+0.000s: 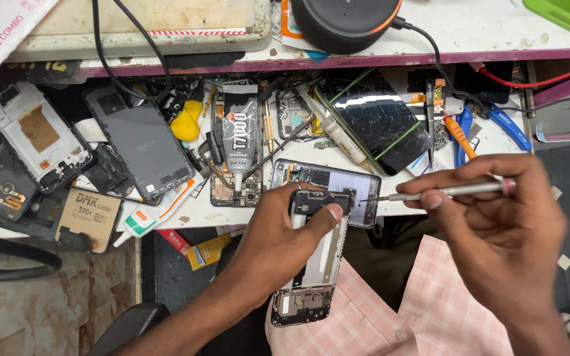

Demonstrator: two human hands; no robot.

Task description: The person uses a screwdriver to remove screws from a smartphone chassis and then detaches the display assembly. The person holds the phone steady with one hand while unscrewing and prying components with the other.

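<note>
Head view: I am gripping the opened phone in my left hand, right hand pinching the screwdriver; probably seating its tip squarely matters.

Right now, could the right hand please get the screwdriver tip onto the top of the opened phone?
Probably yes: the right hand holds the screwdriver level, its tip just beside the opened phone, which the left hand steadies. Nothing lies between.
</note>
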